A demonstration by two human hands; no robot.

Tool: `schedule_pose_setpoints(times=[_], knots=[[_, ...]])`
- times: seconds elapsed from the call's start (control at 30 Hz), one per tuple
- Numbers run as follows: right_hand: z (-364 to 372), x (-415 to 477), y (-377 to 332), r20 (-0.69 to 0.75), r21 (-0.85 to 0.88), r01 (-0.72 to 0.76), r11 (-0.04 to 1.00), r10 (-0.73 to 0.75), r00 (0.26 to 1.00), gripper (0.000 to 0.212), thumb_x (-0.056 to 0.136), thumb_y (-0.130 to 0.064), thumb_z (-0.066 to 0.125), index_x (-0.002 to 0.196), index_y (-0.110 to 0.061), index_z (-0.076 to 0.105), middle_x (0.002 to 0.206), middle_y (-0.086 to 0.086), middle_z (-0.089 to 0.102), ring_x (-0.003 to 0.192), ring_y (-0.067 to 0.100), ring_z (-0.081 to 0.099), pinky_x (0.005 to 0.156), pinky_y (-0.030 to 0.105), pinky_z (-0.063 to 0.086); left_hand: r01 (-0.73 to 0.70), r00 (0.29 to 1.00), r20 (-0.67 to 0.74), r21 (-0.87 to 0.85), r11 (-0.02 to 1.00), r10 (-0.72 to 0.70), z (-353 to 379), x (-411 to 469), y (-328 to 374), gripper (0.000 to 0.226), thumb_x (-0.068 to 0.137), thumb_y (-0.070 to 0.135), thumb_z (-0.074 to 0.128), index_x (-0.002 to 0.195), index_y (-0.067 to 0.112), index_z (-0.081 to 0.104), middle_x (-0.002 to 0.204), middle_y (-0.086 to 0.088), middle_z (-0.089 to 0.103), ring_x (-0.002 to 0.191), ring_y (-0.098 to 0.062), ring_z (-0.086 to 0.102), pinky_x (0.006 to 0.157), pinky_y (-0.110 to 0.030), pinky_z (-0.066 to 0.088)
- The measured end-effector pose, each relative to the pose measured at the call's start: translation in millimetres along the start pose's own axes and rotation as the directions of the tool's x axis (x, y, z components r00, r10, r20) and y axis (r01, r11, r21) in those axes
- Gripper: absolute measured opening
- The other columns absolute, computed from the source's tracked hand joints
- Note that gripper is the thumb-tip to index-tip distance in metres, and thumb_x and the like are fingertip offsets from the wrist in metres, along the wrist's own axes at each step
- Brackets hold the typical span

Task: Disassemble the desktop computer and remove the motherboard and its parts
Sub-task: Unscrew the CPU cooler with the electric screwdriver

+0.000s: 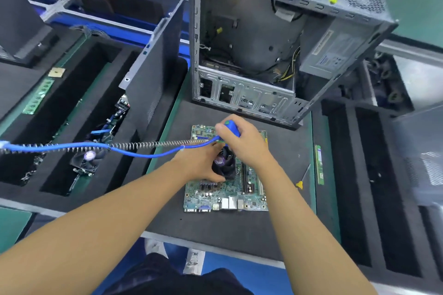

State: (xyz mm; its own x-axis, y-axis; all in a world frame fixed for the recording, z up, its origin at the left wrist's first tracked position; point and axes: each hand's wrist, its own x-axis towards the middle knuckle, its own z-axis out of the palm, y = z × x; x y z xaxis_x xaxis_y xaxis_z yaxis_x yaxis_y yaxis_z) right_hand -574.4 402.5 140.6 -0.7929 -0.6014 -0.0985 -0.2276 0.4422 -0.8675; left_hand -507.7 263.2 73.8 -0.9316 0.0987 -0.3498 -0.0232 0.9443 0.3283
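Two bare forearms reach in from six o'clock, and both meet over the motherboard (225,189), which lies flat on the dark mat in the middle of the bench (287,223), already out of the case. The left hand (199,165) has its grip wrapped around the black cooler fan (224,163) sitting on the board, likely to steady it so the board cannot twist or slide. The right hand (242,143) has its grip closed around the blue powered screwdriver (231,127), held upright above the cooler, so I judge it is driving out a cooler screw; the bit itself is hidden behind the fingers. The tool's blue hose and coiled spring (143,146) stretch off toward nine o'clock, kept up off the board. At twelve o'clock the gutted computer case (263,43) stands open-sided, with loose wires inside. A memory stick (319,165) rests at three o'clock beside the mat, near a small yellow-handled screwdriver (302,178). At nine o'clock, foam trays (72,103) hold another stripped board.
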Motion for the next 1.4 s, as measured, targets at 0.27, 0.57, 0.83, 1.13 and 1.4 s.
schedule_pose_setpoints(times=[0.27,0.57,0.83,1.13,1.4], knots=[[-1,1,2,-0.061,0.234,-0.015,0.972,0.03,0.998,0.037,0.084,-0.059,0.056,0.081,-0.022,0.059,0.062,-0.007,0.053,0.058,0.016,0.048,0.058,0.031,0.043,-0.102,0.954,-0.259,0.194,0.976,0.152,16,-6,-3,0.092,0.067,0.073,0.064,0.138,0.018,0.048,0.126,0.005,0.054,0.109,-0.02,0.055,0.092,-0.038,0.047],[15,16,-25,-0.034,0.556,0.049,0.83,-0.036,0.999,0.035,0.087,-0.044,0.052,0.073,-0.012,0.055,0.071,0.032,0.043,0.056,0.025,0.048,0.057,0.034,0.042,-0.052,0.976,-0.218,-0.264,0.963,-0.007,25,-17,-37,0.128,0.045,0.084,0.074,0.149,0.033,0.019,0.143,0.01,0.042,0.135,-0.012,0.036,0.118,-0.037,0.015],[47,45,-20,-0.011,0.656,0.076,0.751,-0.091,0.996,0.033,0.088,-0.041,0.05,0.072,-0.013,0.055,0.056,0.01,0.05,0.053,0.025,0.044,0.057,0.035,0.037,0.031,0.967,-0.234,-0.276,0.961,-0.099,54,-23,-55,0.11,0.054,0.075,0.075,0.145,0.024,0.042,0.153,0.019,0.027,0.143,-0.008,0.022,0.112,-0.033,0.012],[67,53,0,-0.019,0.657,0.081,0.749,-0.091,0.996,0.031,0.09,-0.036,0.05,0.072,-0.012,0.057,0.071,0.005,0.057,0.054,0.025,0.049,0.057,0.034,0.04,0.01,0.957,-0.282,-0.214,0.977,-0.071,61,-20,-59,0.075,0.071,0.05,0.077,0.133,0.014,0.055,0.149,0.008,0.038,0.132,-0.014,0.035,0.104,-0.043,0.03],[69,50,7,-0.017,0.653,0.077,0.754,-0.087,0.996,0.031,0.09,-0.038,0.05,0.072,-0.014,0.057,0.069,0.002,0.058,0.055,0.024,0.049,0.058,0.032,0.042,0.035,0.961,-0.272,-0.079,0.996,-0.055,56,-19,-53,0.065,0.073,0.047,0.076,0.127,0.015,0.06,0.141,0.007,0.045,0.129,-0.017,0.04,0.096,-0.041,0.035]])
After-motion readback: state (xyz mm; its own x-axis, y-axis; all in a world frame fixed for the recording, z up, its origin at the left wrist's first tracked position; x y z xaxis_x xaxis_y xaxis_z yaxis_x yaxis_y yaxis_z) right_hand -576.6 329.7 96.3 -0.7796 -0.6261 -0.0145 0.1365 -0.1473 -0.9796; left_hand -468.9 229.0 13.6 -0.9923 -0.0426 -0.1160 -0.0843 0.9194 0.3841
